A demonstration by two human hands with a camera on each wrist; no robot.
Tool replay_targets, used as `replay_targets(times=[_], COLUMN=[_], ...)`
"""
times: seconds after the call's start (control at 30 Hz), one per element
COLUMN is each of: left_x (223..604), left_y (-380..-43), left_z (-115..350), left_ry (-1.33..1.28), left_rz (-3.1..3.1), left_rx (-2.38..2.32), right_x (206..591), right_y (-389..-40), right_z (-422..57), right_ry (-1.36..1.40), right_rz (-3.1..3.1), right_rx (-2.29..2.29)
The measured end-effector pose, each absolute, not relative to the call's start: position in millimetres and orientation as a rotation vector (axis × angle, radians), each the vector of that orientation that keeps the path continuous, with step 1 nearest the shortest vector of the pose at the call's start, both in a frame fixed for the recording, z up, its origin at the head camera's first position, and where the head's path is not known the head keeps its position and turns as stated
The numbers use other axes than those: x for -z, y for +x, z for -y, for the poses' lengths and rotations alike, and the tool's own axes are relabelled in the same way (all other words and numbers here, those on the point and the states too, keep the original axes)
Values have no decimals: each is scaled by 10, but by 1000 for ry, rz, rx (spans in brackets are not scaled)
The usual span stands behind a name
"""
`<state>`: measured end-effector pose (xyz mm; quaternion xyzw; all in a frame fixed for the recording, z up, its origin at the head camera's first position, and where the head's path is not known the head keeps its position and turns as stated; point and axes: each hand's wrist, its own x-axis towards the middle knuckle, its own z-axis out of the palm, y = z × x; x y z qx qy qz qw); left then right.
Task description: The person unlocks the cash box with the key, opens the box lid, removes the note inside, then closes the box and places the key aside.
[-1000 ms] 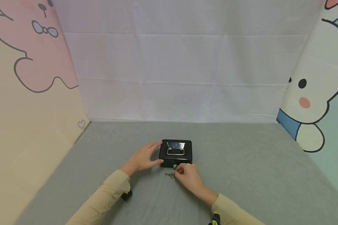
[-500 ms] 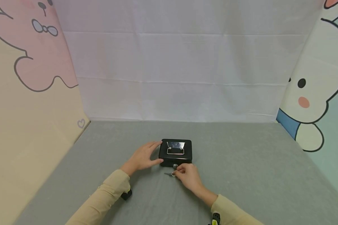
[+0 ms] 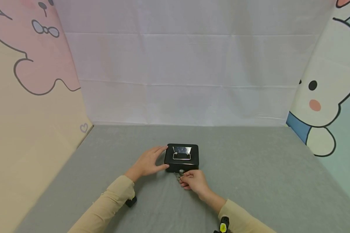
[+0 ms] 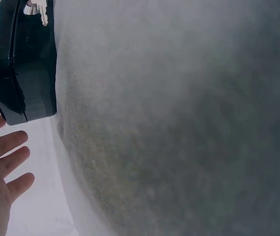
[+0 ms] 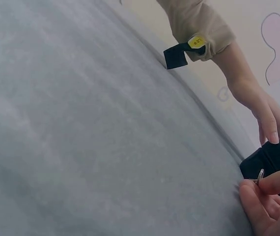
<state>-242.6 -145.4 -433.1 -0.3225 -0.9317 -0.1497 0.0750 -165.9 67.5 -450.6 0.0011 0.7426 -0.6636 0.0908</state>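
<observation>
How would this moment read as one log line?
left grip: touching black box; right grip: pinching keys at front lock; box: closed; beneath: grey cloth

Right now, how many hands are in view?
2: the left hand touches the left side of the black box, and the right hand pinches the keys in front of it.

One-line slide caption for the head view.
Left hand against a closed black box, right hand pinching keys at its front lock, on a grey surface.
</observation>
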Motion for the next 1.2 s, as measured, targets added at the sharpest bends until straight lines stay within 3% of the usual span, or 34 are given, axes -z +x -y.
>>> replay_targets(times=[0.33, 1.2], left_x=[4333, 4336], left_y=[-2423, -2413], left_z=[1459, 1488], left_ry=[-963, -940], left_rz=[2809, 2828], left_rx=[449, 448], right_x=[4461, 4433], right_y=[-1669, -1686], right_z=[-684, -680], right_ry=[158, 242], right_rz=[-2057, -1845], right_rx=[1933, 1938])
